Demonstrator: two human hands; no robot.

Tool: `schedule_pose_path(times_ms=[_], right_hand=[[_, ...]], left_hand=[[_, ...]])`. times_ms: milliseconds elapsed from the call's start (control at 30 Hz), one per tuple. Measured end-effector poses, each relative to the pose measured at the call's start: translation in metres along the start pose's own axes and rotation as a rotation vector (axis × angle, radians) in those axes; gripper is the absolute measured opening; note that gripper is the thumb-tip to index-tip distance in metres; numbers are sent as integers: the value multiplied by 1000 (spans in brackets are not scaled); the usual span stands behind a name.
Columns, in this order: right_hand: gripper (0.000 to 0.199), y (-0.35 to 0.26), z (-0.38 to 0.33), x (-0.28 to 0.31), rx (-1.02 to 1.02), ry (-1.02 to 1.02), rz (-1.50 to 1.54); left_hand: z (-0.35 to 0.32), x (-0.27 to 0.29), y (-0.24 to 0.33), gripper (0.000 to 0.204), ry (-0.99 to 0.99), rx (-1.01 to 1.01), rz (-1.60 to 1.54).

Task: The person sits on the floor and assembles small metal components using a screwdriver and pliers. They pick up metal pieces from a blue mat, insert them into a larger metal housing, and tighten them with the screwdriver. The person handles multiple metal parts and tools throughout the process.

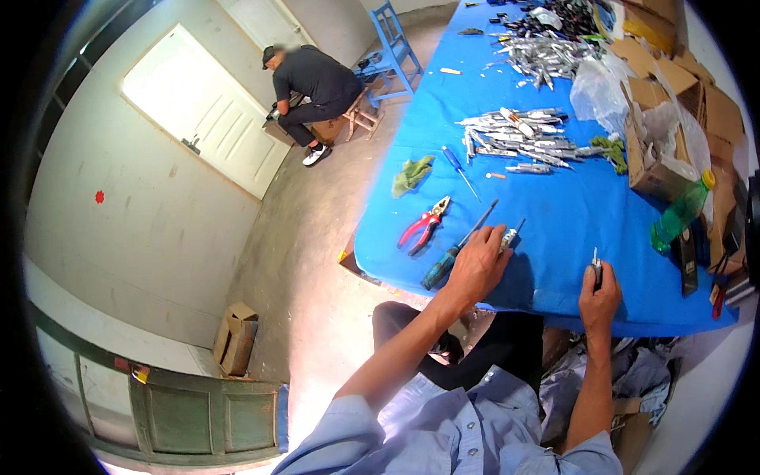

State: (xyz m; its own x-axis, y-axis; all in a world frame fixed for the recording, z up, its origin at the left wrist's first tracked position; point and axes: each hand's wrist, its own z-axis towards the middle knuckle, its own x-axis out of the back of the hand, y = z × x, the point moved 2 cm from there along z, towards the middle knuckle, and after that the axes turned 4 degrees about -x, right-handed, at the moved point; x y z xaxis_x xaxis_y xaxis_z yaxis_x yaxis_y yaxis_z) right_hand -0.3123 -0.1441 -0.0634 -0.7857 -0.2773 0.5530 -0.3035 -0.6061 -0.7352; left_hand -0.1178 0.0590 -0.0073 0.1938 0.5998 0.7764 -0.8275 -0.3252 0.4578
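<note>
My left hand (479, 265) is closed on a slim, whitish pen-like piece (509, 239) with a thin metal tip, just above the blue-covered table. Close beside that hand lies a screwdriver (440, 269) with a teal and black handle, its shaft partly behind my fingers. Over the table's front edge, my right hand (599, 301) grips a small dark piece (597, 273) with a light pointed tip standing up. Left of the screwdriver are red-handled pliers (423, 226), and farther back a blue screwdriver (454, 162) with a thin shaft.
A pile of white and grey pen-like pieces (518, 136) lies mid-table, with more heaped behind. On the right stand a cardboard box (661, 170) and a green bottle (682, 212). A green cloth (412, 175) lies left. Another person (317, 83) sits beyond, near a blue chair (392, 55).
</note>
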Motion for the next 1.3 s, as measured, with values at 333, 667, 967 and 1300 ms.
schedule_pose_path(times_ms=[333,667,967,1300], right_hand=[[27,7,0,-4,21,32,-113],[28,9,7,-9,103,64,-226],[31,25,9,-11,67,106,-268],[32,23,9,-7,55,93,-316]], left_hand=[[-143,85,4,28,253,211,-128],[-255,96,-52,22,234,632,-393],[-288,101,-57,21,347,720,-516],[-340,126,-78,27,422,813,-444]])
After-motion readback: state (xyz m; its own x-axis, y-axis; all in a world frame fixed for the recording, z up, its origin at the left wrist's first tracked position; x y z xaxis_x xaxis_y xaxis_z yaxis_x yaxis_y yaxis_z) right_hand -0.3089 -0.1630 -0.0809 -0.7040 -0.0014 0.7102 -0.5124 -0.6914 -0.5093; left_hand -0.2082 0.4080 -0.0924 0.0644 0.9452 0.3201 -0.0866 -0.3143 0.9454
